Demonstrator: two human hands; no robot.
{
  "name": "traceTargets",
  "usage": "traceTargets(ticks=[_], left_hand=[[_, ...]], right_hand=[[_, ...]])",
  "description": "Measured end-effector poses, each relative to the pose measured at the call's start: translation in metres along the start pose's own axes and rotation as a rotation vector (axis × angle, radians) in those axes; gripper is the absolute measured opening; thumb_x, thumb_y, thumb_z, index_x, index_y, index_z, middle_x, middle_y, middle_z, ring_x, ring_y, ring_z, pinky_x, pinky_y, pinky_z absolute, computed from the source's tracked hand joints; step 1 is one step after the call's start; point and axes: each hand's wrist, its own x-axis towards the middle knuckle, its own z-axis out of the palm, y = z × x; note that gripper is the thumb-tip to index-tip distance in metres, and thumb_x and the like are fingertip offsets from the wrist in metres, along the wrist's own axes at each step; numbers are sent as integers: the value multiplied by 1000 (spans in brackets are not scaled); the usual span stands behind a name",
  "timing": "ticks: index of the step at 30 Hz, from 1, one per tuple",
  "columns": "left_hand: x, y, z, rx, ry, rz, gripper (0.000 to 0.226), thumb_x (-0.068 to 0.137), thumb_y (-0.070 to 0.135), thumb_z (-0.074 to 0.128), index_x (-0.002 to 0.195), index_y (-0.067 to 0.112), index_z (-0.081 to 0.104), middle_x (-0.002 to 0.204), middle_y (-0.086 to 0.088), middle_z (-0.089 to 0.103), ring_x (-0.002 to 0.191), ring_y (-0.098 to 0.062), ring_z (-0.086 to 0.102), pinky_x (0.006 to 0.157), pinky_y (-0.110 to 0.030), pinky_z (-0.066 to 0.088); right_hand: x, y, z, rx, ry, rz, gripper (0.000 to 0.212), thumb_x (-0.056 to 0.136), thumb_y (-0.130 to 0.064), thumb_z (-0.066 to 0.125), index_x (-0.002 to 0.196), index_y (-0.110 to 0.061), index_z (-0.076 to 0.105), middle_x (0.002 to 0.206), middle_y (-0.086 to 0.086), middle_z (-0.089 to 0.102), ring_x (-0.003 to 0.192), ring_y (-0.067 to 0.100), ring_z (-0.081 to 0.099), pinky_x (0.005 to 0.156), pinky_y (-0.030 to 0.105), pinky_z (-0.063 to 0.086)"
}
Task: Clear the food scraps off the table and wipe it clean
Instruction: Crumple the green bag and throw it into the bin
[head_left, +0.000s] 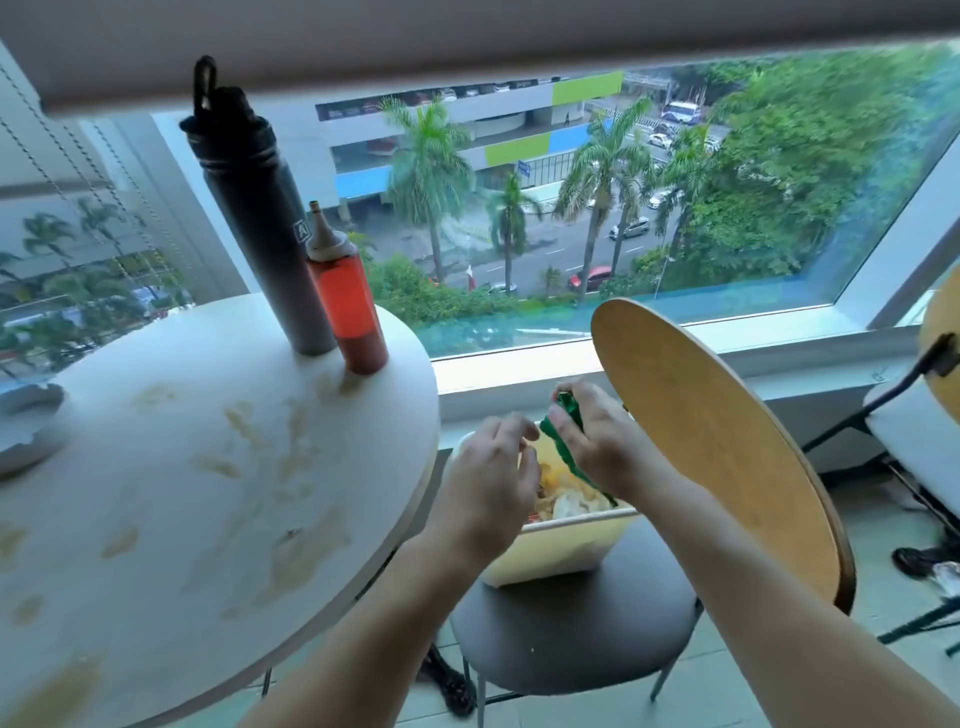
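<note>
The right hand (597, 441) is clenched around a crumpled green cloth (563, 447), which hangs from the fist down over the scraps. Just beside it, the left hand (488, 483) hovers with its fingers loosely curled and nothing visibly in them, though motion blur makes that hard to confirm. Both hands are above a pale rectangular container (566, 551) that sits on the dark seat of a wooden-backed chair (717, 452). Inside the container lie food scraps (566, 499), yellow and whitish pieces heaped together. To the left stands the round white table (208, 493), its top smeared with brownish stains. At its far edge a tall dark flask (260, 218) and a red sauce bottle (345, 301) stand upright, touching or nearly so.
</note>
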Motion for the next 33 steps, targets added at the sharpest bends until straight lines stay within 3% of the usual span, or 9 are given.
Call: traceTargets(ticks=[2,6,14,16,19,23,29,33], left_hand=[[4,-5,16,1,-61,-45,25,102,26,50,125,25,58,118,6,60,107,-11,57,92,-29,49],[8,-21,39,37,-139,-121,34,104,29,46,137,24,55,133,7,55,120,-10,51,100,-26,45],[11,-47,56,114,-172,-175,34,105,35,45,135,26,56,131,10,53,119,-10,53,98,-27,47],[12,-48,57,122,-171,-178,34,104,35,45,134,25,57,129,9,54,118,-10,53,97,-28,48],[13,-50,57,129,-170,-185,34,104,36,45,134,25,58,128,9,55,117,-11,54,95,-31,49],[13,-47,54,140,-180,-208,33,104,37,45,132,26,59,126,10,56,111,-11,57,91,-33,51],[11,-37,42,194,-211,-216,28,104,40,43,117,26,62,109,7,61,94,-17,60,83,-38,52],[8,-25,27,228,-195,-198,28,104,42,43,108,23,63,99,5,61,86,-18,59,78,-38,52]], right_hand=[[1,22,8,-34,-66,74,24,101,-29,46,124,-21,47,112,7,53,103,26,51,91,44,43],[1,48,22,-46,-129,152,30,97,-30,46,127,-30,41,117,6,48,106,27,46,96,46,39],[9,57,27,102,53,25,29,100,-25,51,125,-30,36,117,3,46,101,22,48,87,40,44],[8,60,29,30,14,-32,33,97,-29,56,125,-28,38,115,1,48,98,20,51,83,41,49],[5,65,36,-144,-198,-40,40,89,-46,63,122,-27,49,114,-5,49,102,15,52,88,36,52],[2,68,42,-312,-459,75,67,79,-69,63,134,-33,52,124,-4,50,115,20,50,98,36,48],[14,50,18,-224,-453,138,89,66,-79,70,143,-43,46,141,-4,52,124,19,54,103,38,48],[18,36,3,-275,-384,124,72,72,-75,69,131,-34,61,133,-5,63,121,18,57,102,37,47]])
